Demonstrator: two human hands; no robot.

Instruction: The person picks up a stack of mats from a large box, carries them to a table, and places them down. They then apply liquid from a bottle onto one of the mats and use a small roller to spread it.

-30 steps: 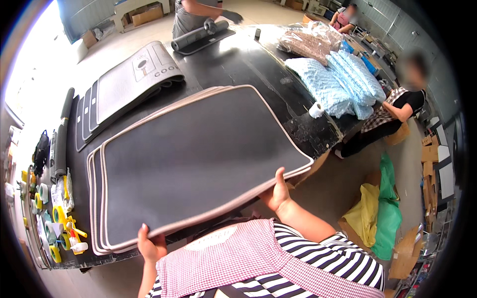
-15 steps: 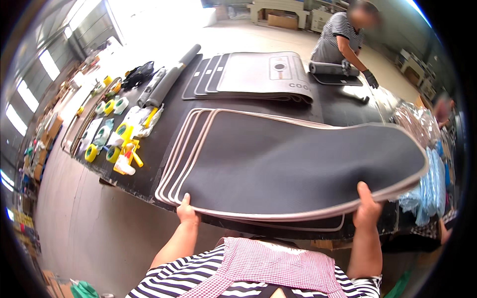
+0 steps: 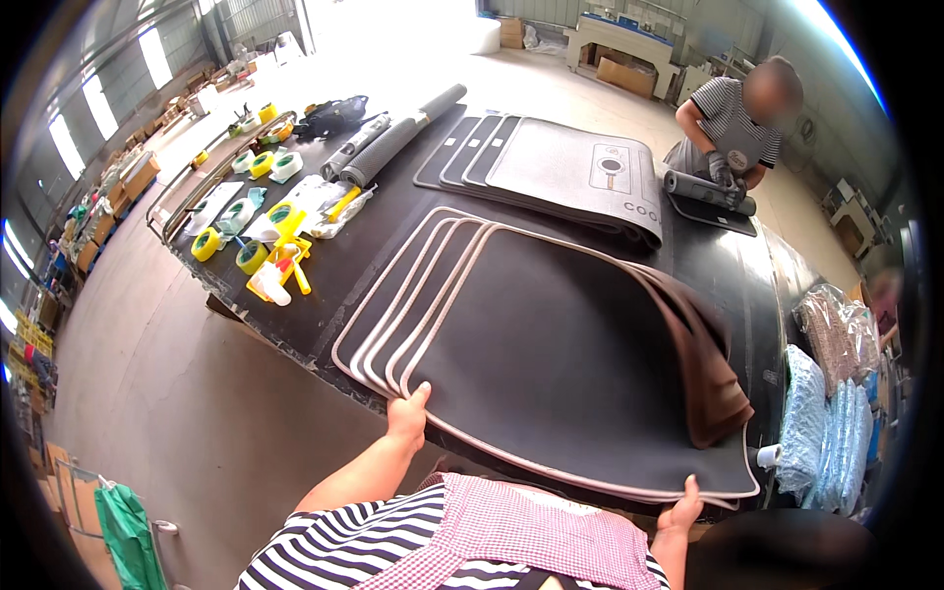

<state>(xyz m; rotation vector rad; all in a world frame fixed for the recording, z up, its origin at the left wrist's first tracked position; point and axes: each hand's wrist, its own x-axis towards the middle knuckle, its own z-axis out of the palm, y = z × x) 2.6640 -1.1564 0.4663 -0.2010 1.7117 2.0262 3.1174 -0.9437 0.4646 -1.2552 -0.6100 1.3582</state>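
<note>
A stack of black mats [image 3: 570, 344] with pale stitched borders lies in front of me, its left edges fanned out in steps. Its far right part is lifted and curls over, showing a brownish fold. My left hand [image 3: 408, 415] grips the near left corner, thumb on top and fingers hidden beneath. Closed on the near edge toward the right is my right hand [image 3: 678, 506], its thumb up and its fingers mostly out of sight. Behind the stack lie several folded grey mats [image 3: 570, 162] with a printed face, also staggered at the left.
The black table [image 3: 334, 226] carries rolled grey mats [image 3: 398, 147], tape rolls [image 3: 251, 256] and a yellow tape dispenser [image 3: 285, 270] at left. Across it, a gloved co-worker [image 3: 733, 133] handles a grey roll [image 3: 708, 192]. Blue plastic-wrapped packs [image 3: 826, 433] stand at right.
The stack's far right part has lifted and curled over. My right hand has moved down and slightly left along the edge. The view has turned right. The co-worker's hands now meet on the roll.
</note>
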